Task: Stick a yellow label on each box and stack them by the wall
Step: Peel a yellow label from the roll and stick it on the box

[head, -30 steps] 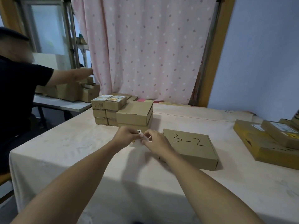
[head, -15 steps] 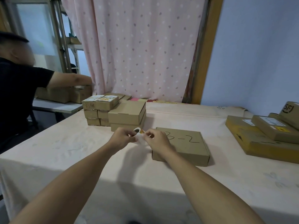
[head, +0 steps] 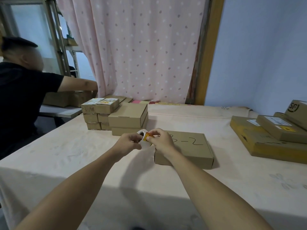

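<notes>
the label point(head: 147, 136) is a small yellow and red sticker, partly lifted off a white roll point(head: 141, 132) and held in the air just over the near left corner of the box point(head: 187, 147). the right hand point(head: 162, 141) pinches its free edge between thumb and fingertip. the left hand point(head: 128, 142) is curled round the roll, with a strip of backing hanging under it.

the label looks thin, limp and nearly weightless, and its glue side will probably grab skin or fold onto itself. it is best held by one bare corner and pulled slowly, flat and away from the roll. the roll is light and likely to spin, so it wants a firm grip on its sides.

the box, marked "3-2" on its lid, lies flat on the table point(head: 79, 156) with no sticker showing. being stiff, light cardboard, it should lift easily by its two long edges.

further out, a stack point(head: 114, 116) of small and medium boxes stands at the far left, near the curtain point(head: 141, 47). a pile point(head: 269, 136) of flat boxes sits by the wall point(head: 265, 55) on the right. a person point(head: 20, 90) in black reaches toward other cartons at the left.
</notes>
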A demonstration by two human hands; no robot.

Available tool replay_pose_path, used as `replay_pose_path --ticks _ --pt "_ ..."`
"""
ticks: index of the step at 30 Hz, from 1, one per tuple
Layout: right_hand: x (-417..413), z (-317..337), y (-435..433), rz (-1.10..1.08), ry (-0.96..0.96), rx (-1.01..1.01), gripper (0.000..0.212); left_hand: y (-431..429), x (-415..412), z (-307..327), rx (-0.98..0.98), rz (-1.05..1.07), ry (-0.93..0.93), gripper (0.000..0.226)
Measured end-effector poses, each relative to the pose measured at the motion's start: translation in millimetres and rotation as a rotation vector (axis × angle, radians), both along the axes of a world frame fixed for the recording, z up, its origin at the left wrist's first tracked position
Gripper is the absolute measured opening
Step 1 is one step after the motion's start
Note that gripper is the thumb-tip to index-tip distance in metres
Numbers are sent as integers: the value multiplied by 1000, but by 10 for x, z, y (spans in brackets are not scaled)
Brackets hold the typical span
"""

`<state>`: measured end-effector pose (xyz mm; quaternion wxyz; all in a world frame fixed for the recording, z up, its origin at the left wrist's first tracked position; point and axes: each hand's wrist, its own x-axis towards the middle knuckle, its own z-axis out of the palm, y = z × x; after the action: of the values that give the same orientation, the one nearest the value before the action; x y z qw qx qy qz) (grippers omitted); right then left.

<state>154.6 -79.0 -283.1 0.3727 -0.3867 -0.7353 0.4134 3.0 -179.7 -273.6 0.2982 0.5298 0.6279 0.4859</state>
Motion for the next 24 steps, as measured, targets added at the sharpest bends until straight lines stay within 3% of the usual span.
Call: replay_pose_path --ticks 3,6,9,16,24 --pt "18 4 -4 -24 -17 18 15 -28 4 -16 -23 -31 -83 17" --pt "28 19 -15 -47 -16 23 14 -31 -25 -35 -8 -17 -117 24" --pt "5 43 -40 -75 -31 29 12 -20 6 -40 37 8 -120 11" --pt "-44 54 -39 -94 -45 74 15 24 -9 -70 114 90 -49 22" --pt "-51 57 -9 -79 -182 355 24 50 -55 -26 158 148 -51 19"
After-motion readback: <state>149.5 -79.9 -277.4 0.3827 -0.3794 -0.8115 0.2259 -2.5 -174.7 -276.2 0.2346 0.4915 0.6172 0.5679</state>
